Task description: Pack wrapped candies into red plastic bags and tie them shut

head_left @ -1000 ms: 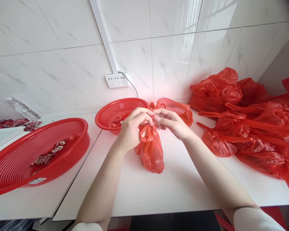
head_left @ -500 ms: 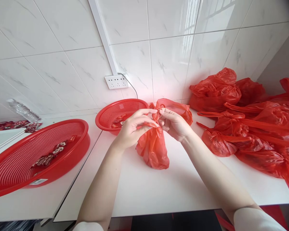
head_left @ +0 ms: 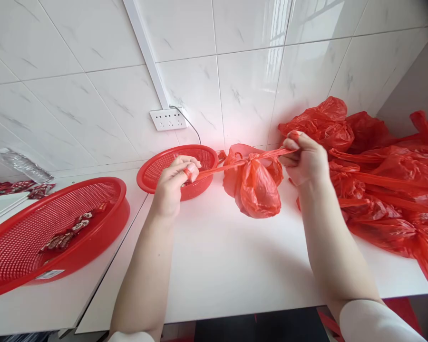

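Note:
A red plastic bag [head_left: 260, 187] hangs above the white table between my hands, its neck drawn into a knot. My left hand [head_left: 176, 183] is closed on one twisted handle, stretched out to the left in front of the smaller basket. The other handle is gripped in my right hand [head_left: 305, 156], a bit higher and off to the right. Both handles look taut. What the bag contains does not show through the plastic.
Tied red bags [head_left: 388, 190] pile up on the right. A small red basket [head_left: 199, 187] and a large red basket [head_left: 103, 237] holding small wrapped packets [head_left: 66, 237] stand at left. A clear bottle [head_left: 24, 165] lies behind. A power strip [head_left: 168, 119] is on the wall.
My hands, close together at the bag's neck before, have moved apart to left and right, pulling the handles straight. The bag has risen and shifted right.

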The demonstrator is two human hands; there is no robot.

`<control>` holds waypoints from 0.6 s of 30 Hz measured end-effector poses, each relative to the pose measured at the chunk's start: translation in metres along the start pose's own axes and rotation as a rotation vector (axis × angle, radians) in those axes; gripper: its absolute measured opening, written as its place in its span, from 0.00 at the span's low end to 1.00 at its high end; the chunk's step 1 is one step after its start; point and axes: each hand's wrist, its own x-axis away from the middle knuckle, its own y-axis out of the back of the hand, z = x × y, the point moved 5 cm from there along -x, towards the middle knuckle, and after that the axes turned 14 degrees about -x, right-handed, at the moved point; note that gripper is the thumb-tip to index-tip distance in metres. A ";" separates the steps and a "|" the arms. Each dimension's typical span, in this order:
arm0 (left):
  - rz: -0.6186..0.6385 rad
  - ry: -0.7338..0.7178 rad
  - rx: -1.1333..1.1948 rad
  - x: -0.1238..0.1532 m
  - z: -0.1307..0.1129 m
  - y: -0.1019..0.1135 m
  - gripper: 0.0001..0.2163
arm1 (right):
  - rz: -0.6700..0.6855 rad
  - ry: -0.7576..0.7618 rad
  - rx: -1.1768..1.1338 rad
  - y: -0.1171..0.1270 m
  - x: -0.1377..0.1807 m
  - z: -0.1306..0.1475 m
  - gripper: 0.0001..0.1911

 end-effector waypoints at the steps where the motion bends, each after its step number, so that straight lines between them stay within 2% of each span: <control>1: -0.018 0.014 0.013 -0.001 0.001 0.001 0.14 | -0.009 0.009 -0.014 0.005 -0.003 0.005 0.15; 3: -0.001 0.045 0.019 -0.003 0.005 0.000 0.14 | -0.034 0.034 -0.026 0.014 -0.008 0.010 0.14; 6: 0.130 0.111 -0.006 -0.006 0.016 -0.003 0.12 | -0.004 0.018 0.132 0.018 -0.010 0.007 0.07; 8: 0.180 0.146 -0.023 -0.007 0.024 -0.003 0.12 | 0.103 -0.043 0.365 0.013 -0.008 0.000 0.04; 10: 0.202 0.203 -0.059 -0.008 0.033 -0.003 0.12 | 0.222 -0.058 0.645 0.008 -0.003 -0.004 0.07; 13: 0.301 0.323 -0.085 -0.005 0.043 -0.009 0.10 | 0.385 0.030 1.001 -0.004 0.008 -0.006 0.12; 15: 0.342 0.345 -0.075 -0.003 0.044 -0.013 0.09 | 0.494 0.106 1.130 -0.015 0.019 -0.010 0.13; 18: 0.357 0.294 -0.117 -0.003 0.038 -0.015 0.08 | 0.650 0.157 1.213 -0.036 0.038 -0.028 0.10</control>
